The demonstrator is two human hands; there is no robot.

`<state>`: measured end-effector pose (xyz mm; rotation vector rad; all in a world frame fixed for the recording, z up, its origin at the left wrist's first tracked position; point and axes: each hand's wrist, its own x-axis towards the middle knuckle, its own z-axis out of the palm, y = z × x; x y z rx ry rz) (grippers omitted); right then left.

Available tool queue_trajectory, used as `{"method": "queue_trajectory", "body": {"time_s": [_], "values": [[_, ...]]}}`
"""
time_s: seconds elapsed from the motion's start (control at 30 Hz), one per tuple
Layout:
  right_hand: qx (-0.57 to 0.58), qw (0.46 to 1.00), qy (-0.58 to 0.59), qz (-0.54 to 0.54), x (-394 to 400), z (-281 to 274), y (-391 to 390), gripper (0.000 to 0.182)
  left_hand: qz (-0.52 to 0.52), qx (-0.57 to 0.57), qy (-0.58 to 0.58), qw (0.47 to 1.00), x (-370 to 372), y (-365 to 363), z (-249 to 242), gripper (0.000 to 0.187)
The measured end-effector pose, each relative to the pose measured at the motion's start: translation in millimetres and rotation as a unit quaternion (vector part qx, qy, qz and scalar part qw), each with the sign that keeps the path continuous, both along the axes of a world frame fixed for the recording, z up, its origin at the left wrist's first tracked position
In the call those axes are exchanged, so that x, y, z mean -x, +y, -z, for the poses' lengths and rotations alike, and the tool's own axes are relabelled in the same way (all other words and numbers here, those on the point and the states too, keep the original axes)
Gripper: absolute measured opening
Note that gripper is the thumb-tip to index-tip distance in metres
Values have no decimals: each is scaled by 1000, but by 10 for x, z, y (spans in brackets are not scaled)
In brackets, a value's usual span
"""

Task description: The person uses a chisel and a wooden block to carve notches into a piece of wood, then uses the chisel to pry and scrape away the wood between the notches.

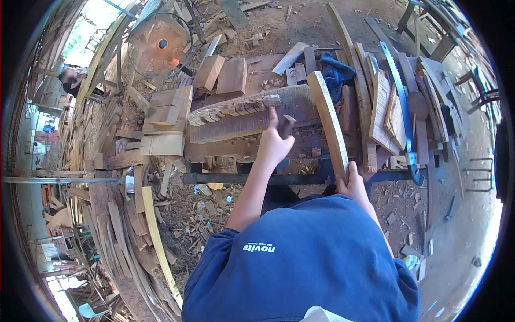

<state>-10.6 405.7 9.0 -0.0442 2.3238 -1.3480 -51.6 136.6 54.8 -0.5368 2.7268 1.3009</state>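
Note:
My left hand (275, 144) reaches over the bench with its index finger stretched out to the end of a notched strip of wood (230, 110). A short dark piece (287, 125) sticks out between that finger and the thumb; its kind is hard to make out, and the other fingers are curled out of sight. Beneath the notched strip lies a wide rough plank (252, 122). My right hand (352, 188) is closed around the near end of a long squared wooden beam (328, 121), which slants away across the bench.
Wood blocks (232, 76) sit at the bench's far left. To the right lie a blue cloth (335, 72), stacked boards (383, 110) and a blue-framed saw (407, 118). A round fan (161, 45) stands beyond. Scrap wood and chips litter the floor. Another person (70, 80) is far left.

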Motion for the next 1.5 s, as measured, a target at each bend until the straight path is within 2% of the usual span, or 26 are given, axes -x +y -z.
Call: {"method": "queue_trajectory", "body": {"time_s": [0.03,0.1,0.17,0.2,0.23,0.3,0.33,0.37,0.4,0.43,0.5,0.57,0.6,0.63,0.73,0.87,0.97,1.03,1.07,1.1,1.17,1.23,1.37,1.5], "values": [[3,1000,-1,2,-5,12,-10,33,-90,-55,-43,993,35,-12,-8,86],[7,1000,-8,1,-7,23,-15,32,-92,-76,-50,992,61,-49,-16,82],[6,1000,-13,0,8,21,-8,32,159,-120,-103,975,73,-85,-69,69],[5,1000,-18,-2,17,17,-5,32,239,-135,-110,955,75,-120,145,55],[5,1000,-18,-2,23,1,-6,32,298,-79,-140,941,84,-84,27,49],[1,1000,-12,-10,28,-42,-9,32,296,-101,56,948,88,-107,388,47],[0,1000,-12,-9,25,-43,-8,32,297,-103,56,948,100,-81,327,47],[-1,1000,-11,-8,21,-36,-6,32,148,-69,64,985,122,-62,262,42],[-2,1000,-10,-7,17,-25,-2,32,-5,-34,70,997,143,-48,188,39],[-3,1000,-10,-5,20,-9,5,32,-64,-37,70,995,151,-55,23,39],[-8,1000,-10,-11,34,21,5,33,-89,-67,98,989,232,-247,138,40],[-4,1000,-8,-6,32,0,-22,33,-83,-20,152,985,308,-331,45,40],[0,1000,-4,-3,28,-4,-35,33,-50,28,185,981,362,-376,-3,46],[1,1000,-5,-2,24,28,-36,33,-48,29,184,981,413,-374,-58,46],[5,1000,3,-9,14,104,-23,33,-18,175,86,981,537,-385,-108,60],[17,1000,-1,9,26,-12,-4,32,-57,152,78,984,607,-337,-21,57],[14,1000,-4,15,38,-28,33,31,-88,141,54,985,474,-361,-22,48],[15,1000,-7,10,36,11,38,31,-103,40,167,980,298,-477,-27,37],[28,999,9,21,27,84,34,31,-105,-28,192,975,203,-480,-158,26],[42,998,23,30,17,150,18,31,-112,-23,190,975,90,-468,-305,26],[60,997,6,49,11,240,-34,31,-127,-190,208,951,-134,-425,-686,18],[77,994,34,63,11,325,-105,27,-126,-199,239,942,-305,-470,-804,21],[124,984,-40,119,9,176,-208,19,-121,-245,311,910,-573,-492,-947,30],[163,975,-78,131,25,198,-214,20,-109,-283,348,887,-719,-530,-899,32]]}}
